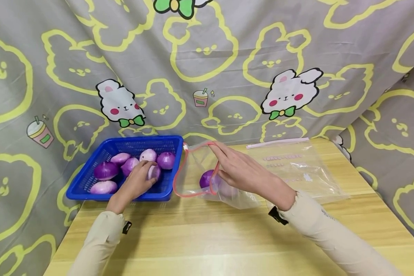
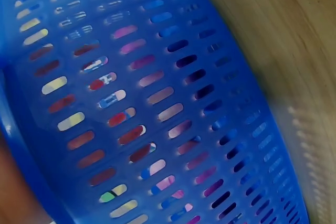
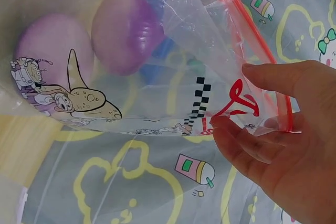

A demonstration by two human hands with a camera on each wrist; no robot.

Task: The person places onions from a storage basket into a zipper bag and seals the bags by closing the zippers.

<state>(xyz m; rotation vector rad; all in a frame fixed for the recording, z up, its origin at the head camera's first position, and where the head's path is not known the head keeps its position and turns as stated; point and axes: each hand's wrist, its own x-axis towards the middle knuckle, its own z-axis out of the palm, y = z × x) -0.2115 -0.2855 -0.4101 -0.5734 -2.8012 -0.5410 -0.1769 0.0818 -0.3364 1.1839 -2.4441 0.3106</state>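
My left hand point(image 1: 139, 179) reaches into the blue plastic basket point(image 1: 119, 197), its fingers curled over a pale purple onion point(image 1: 154, 173). Several other purple onions point(image 1: 106, 171) lie around it. My right hand point(image 1: 239, 168) holds a clear zip bag point(image 1: 193, 168) by its red-edged mouth, which gapes toward the basket. Thumb and fingers sit either side of the bag's edge in the right wrist view. Two onions point(image 3: 128, 31) rest inside the bag, which has cartoon prints. In the left wrist view the basket's slotted wall point(image 2: 157, 103) fills most of the picture and hides the held onion.
A second clear bag point(image 1: 293, 168) with a pale zip strip lies flat on the wooden table point(image 1: 207, 237), right of the held bag. Behind the table hangs a grey curtain point(image 1: 207, 57) with yellow cartoon outlines.
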